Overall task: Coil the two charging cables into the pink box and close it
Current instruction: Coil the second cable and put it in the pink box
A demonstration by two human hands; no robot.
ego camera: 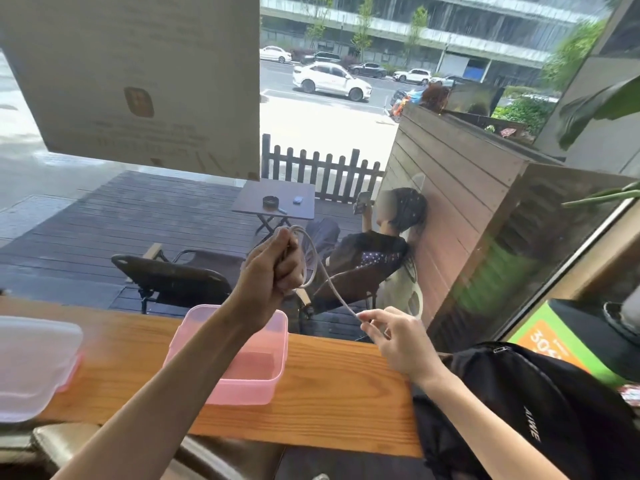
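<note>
We have one white cable in the air above the counter, part of it already gathered into loops at our left hand and the rest running down in a slack line to our right hand. The left hand is closed into a fist around the loops, raised well above the box, which seems to be so the coil hangs free and each new turn can be laid on without snagging. The right hand is only lightly closed: thumb and forefinger pinch the loose run of the cable near its lower end while the other fingers spread open, a grip that looks meant to guide and feed the cable, not hold it hard. We cannot make out the plug at either end, and we see no second cable anywhere in view, so we cannot say where it is. The pink box sits open on the wooden counter just below and in front of the left forearm, and it looks empty, placed close so the finished coil can drop straight in. Its lid lies to the left, apart from the box, near the counter's end. A black backpack rests against the counter at our right. We judge the coiling of this cable partway done, with the closing still ahead.
</note>
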